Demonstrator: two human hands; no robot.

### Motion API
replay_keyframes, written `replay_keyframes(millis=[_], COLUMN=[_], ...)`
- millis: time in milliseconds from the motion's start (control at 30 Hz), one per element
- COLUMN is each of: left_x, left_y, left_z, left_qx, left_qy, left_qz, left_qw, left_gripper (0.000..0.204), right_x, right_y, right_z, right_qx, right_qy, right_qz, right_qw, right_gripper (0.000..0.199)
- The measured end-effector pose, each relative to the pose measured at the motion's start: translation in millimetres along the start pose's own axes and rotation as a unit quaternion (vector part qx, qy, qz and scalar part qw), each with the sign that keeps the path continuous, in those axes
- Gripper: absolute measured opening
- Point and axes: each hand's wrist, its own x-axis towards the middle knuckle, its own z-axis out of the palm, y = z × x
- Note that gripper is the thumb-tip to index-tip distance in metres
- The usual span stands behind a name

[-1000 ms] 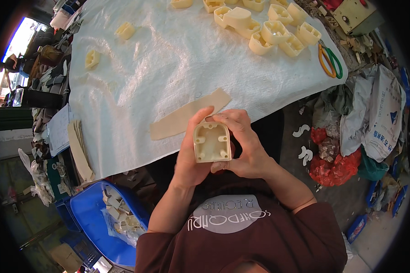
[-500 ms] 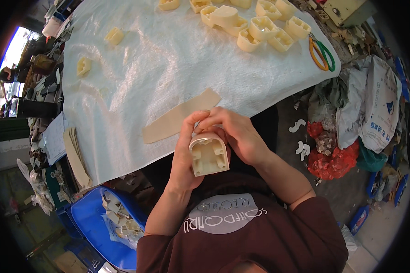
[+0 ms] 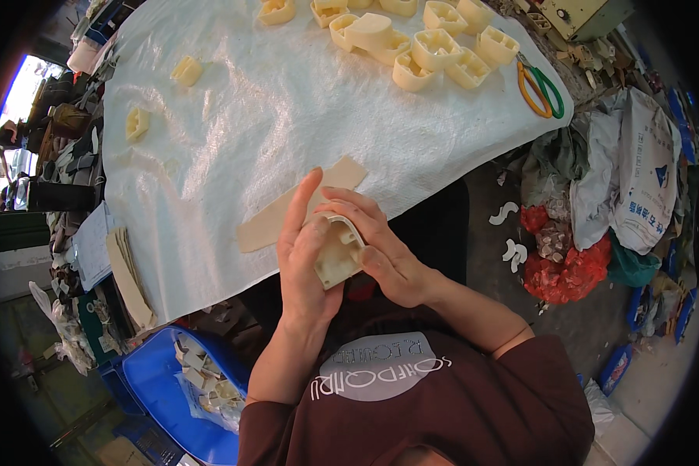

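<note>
Both hands clamp one cream part [image 3: 338,252]: left hand [image 3: 303,260] at its nine o'clock, fingers straight; right hand [image 3: 384,248] curled at three o'clock.

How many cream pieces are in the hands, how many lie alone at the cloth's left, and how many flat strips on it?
Cream piece in left hand and right hand: 1
Lone cream pieces: 2
Flat strip: 1
Total: 4

Even daylight, bright; glare on the white table cover [image 3: 287,116], strongest at its middle; a blown-out opening at the far left; soft shadows only; straight edges bend near the black rim; hands sharp, corners dim.
</note>
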Motion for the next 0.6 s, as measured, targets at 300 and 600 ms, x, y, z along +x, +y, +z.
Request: replay_keyframes(millis=[300, 600], left_x=[-6.7, -1.6], left_y=[-5.5, -27.7], left_z=[5.0, -7.4], left_qx=[-0.127, 0.173], left_qy=[-0.02, -0.078], left_qz=[0.01, 0.301], left_qw=[0.992, 0.935], left_gripper=[0.051, 0.081], right_x=[-1.9, 13.4], right_y=[-2.5, -14.1], right_z=[5.9, -3.5], right_qx=[0.08, 0.122], right_qy=[0.055, 0.032], right_qz=[-0.029, 0.043], right_qw=[0.995, 0.991], right_gripper=[0.042, 0.043])
